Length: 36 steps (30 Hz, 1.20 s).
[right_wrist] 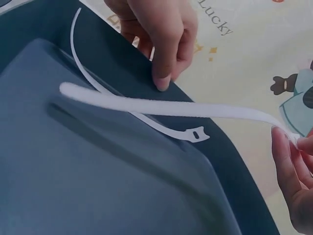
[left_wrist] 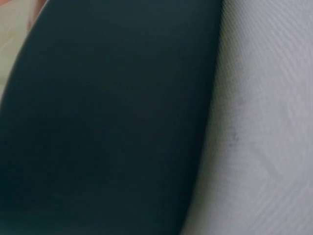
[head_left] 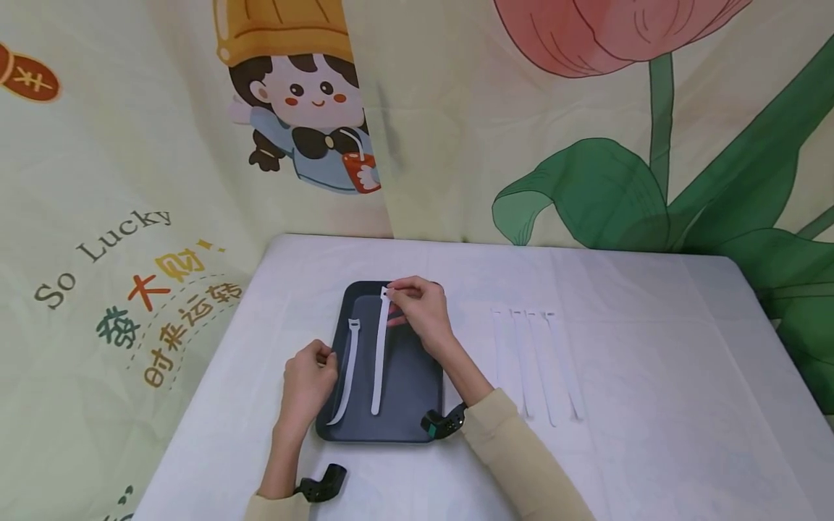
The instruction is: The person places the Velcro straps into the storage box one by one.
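Note:
My right hand [head_left: 423,311] pinches the slotted head of a white hook-and-loop cable tie [head_left: 378,354] above the dark tray [head_left: 410,391]. In the right wrist view this tie [right_wrist: 161,106] hangs over the tray floor and casts a shadow on it. A second white cable tie [head_left: 352,354] lies curved along the tray's left side, slotted head toward the back. My left hand [head_left: 309,380] grips the tray's left rim, its thumb over the edge in the right wrist view. Only the tray's dark side [left_wrist: 112,117] and white cloth fill most of the left wrist view.
Several more white cable ties [head_left: 534,362] lie side by side on the white-covered table [head_left: 671,405], right of the tray. A printed cloth [head_left: 443,166] hangs behind the table's back edge. Black wrist cameras [head_left: 445,422] sit on both wrists, the right one over the tray's near right corner.

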Available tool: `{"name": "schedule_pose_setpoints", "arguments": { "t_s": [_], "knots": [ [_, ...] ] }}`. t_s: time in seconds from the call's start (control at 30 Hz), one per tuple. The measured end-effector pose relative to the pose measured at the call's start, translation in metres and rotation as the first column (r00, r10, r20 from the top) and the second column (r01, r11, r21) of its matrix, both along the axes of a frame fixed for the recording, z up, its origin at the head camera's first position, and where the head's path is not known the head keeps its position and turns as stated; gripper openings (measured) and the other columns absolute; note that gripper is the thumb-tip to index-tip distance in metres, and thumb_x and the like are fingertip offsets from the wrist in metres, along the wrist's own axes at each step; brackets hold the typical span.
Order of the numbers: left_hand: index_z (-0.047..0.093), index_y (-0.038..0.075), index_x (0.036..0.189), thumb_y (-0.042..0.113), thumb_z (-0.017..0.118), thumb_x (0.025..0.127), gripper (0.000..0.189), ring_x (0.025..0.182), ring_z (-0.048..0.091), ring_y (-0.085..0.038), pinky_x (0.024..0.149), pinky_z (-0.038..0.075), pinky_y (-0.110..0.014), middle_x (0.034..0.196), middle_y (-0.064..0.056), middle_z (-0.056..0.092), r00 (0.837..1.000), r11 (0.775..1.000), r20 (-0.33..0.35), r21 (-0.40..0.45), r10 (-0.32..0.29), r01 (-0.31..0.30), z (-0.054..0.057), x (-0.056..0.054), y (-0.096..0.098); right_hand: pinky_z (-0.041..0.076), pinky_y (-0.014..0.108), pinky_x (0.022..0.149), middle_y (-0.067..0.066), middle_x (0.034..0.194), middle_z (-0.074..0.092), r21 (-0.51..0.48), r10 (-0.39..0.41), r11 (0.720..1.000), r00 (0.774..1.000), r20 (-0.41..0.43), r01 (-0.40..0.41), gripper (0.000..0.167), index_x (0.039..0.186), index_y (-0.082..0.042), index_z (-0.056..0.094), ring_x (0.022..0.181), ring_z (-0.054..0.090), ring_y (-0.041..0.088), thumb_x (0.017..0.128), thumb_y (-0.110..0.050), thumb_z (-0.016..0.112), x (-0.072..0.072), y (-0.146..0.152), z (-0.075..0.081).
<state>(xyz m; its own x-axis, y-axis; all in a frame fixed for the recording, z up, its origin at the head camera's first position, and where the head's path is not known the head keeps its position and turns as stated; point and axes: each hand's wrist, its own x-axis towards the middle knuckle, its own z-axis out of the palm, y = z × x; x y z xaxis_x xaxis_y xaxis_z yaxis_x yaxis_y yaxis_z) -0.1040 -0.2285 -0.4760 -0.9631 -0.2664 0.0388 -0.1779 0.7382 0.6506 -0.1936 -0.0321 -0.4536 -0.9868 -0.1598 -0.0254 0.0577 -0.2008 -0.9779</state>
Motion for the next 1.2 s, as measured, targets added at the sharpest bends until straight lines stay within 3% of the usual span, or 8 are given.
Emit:
{"name": "schedule_pose_setpoints", "arguments": {
  "t_s": [0.27,0.53,0.8,1.2],
  "knots": [
    [0.067,-0.005,0.09,0.003,0.06,0.095,0.011,0.067,0.067,-0.027,0.056,0.048,-0.031,0.085,-0.021,0.073,1.0,1.0,0.004,-0.011,0.004,-0.004,0.002,0.001,-0.001,0.062,0.047,0.066,0.015,0.093,0.075,0.008,0.003,1.0,1.0,0.001,-0.003,0.017,0.11,0.002,0.072,0.085,0.07,0.048,0.096,-0.007,0.069,0.001,-0.017,-0.006],
    [0.067,-0.004,0.089,0.002,0.06,0.094,0.011,0.067,0.067,-0.027,0.055,0.047,-0.03,0.084,-0.022,0.073,1.0,1.0,-0.001,-0.01,0.011,-0.011,0.004,0.005,-0.001,0.061,0.052,0.07,0.022,0.097,0.075,0.055,-0.002,0.998,1.0,0.013,0.002,0.017,0.109,0.003,0.073,0.077,0.072,0.038,0.096,-0.008,0.071,-0.001,-0.029,-0.021],
    [0.067,-0.004,0.088,0.003,0.06,0.094,0.011,0.064,0.065,-0.025,0.054,0.046,-0.03,0.083,-0.021,0.073,1.0,1.0,0.003,-0.007,0.007,-0.007,0.001,0.003,-0.002,0.062,0.04,0.065,0.017,0.091,0.075,0.11,-0.006,0.994,1.0,0.015,0.005,0.014,0.106,0.002,0.073,0.078,0.074,0.039,0.094,-0.004,0.071,-0.005,-0.036,-0.035],
    [0.067,-0.003,0.088,0.003,0.06,0.094,0.012,0.063,0.065,-0.024,0.054,0.046,-0.03,0.081,-0.019,0.073,1.0,1.0,-0.001,0.004,0.0,0.0,0.003,0.002,0.001,0.062,0.036,0.064,0.021,0.093,0.075,0.209,0.036,0.977,0.999,-0.028,-0.03,0.012,0.105,0.003,0.073,0.078,0.076,0.034,0.094,-0.002,0.07,-0.011,-0.044,-0.039]
  ]
}}
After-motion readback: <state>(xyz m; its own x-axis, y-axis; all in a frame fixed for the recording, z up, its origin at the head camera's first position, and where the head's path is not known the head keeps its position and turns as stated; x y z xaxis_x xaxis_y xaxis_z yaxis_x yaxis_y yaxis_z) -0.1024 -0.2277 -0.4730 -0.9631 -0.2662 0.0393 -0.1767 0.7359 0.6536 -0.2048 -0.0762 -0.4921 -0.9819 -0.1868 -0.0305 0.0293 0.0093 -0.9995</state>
